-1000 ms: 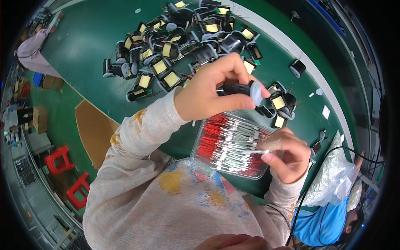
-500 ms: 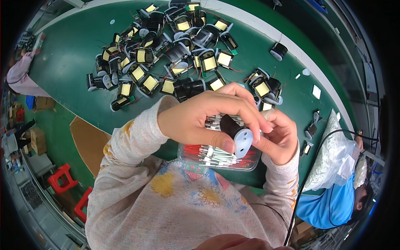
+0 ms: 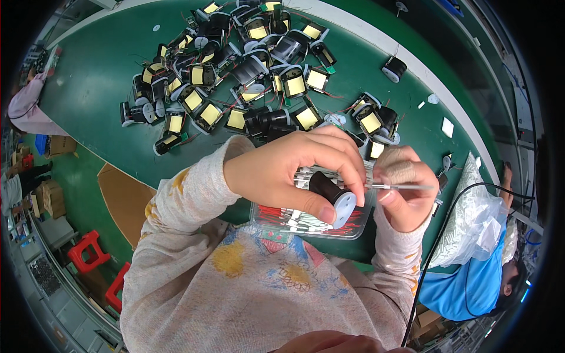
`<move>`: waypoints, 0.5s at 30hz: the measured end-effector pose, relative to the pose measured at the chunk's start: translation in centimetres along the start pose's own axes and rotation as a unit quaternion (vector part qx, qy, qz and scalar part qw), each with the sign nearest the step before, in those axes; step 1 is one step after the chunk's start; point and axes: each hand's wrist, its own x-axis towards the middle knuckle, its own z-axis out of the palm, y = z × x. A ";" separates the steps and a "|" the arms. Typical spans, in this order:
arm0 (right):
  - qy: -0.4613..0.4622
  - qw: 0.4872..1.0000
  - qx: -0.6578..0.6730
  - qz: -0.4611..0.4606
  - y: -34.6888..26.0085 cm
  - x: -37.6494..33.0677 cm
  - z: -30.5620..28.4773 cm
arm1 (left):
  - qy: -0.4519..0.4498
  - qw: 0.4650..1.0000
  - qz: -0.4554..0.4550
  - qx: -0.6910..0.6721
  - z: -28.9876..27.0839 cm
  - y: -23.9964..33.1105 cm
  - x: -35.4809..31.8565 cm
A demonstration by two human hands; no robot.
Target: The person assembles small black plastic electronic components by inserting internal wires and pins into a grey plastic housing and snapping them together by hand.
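Note:
My left hand [image 3: 294, 167] is closed around a black cylindrical part with a pale blue-grey round end cap [image 3: 345, 207]; small holes show in the cap. Just to its right, my right hand [image 3: 409, 203] pinches a thin whitish wire-like piece [image 3: 416, 187] between thumb and fingers. A tan wrap circles one of the right fingers. Under both hands stands a clear plastic box [image 3: 329, 235] holding many red, white and pale green wires with small white connectors. My left hand hides part of the box.
Many black housings [image 3: 250, 70] with yellow pads and thin wires lie heaped across the green table [image 3: 88, 100]. A smaller cluster [image 3: 371, 120] lies beyond my right hand. At right are a plastic bag of white pieces [image 3: 462, 229], a black cable and a person in blue [image 3: 465, 294].
My right hand has moved right, away from the black part, and the thin whitish piece now shows in its fingers. The left hand keeps its hold, nearly unmoved.

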 end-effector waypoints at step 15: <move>0.124 0.928 -0.225 -0.270 -2.1 -2.3 0.8 | 0.161 0.986 0.002 0.054 1.4 -0.4 -0.8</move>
